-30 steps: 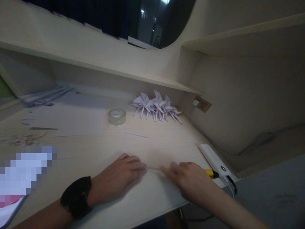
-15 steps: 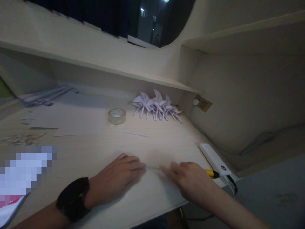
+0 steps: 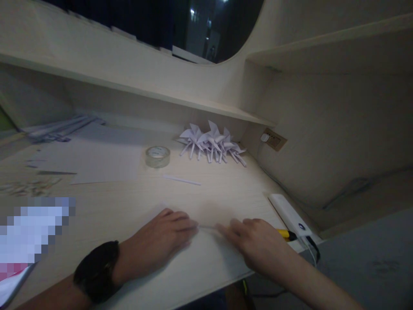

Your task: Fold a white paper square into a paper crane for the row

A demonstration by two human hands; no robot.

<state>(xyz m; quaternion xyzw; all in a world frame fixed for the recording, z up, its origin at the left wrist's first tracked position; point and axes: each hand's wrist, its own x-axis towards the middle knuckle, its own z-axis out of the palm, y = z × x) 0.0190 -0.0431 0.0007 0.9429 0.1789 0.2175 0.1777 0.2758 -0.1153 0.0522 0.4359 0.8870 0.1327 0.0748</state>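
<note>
Left hand [image 3: 163,237]: laid flat, palm down, fingers together and stretched right along a crease; presses on the sheet of paper [image 3: 206,254]; grips nothing; black watch [image 3: 97,270] on the wrist.
Right hand [image 3: 254,243]: also flat and palm down, fingers pointing left toward the left hand's fingertips; rests on the same sheet, not closed on anything; slightly blurred.
Sheet of paper: pale, lying at the near edge of the desk [image 3: 226,189], under and between both hands; thin raised fold line visible in the gap between the fingertips.
Tape roll [image 3: 158,156]: clear, lying flat, farther back, left of centre; well apart from both hands.
Paper strip [image 3: 182,180]: narrow, white, flat on the desk between the tape roll and the hands.
Folded paper pinwheels [image 3: 211,142]: white cluster at the far side, against the low wall under the shelf [image 3: 129,88].
Loose sheets [image 3: 97,161]: spread flat to the far left; stack of further papers [image 3: 60,129] beyond them.
Power bank [image 3: 288,214]: white, long, at the right edge of the desk, cable at its near end; just right of the right hand.
Yellow tool [image 3: 285,234]: only a tip showing between right hand and power bank; kind cannot be told.
Wall socket [image 3: 274,140]: on the right side panel, white plug in it.
Containers: none recognisable on the desk; shelf holds nothing that can be made out.
Near left corner: blurred-out patch [image 3: 35,230], contents unreadable.
</note>
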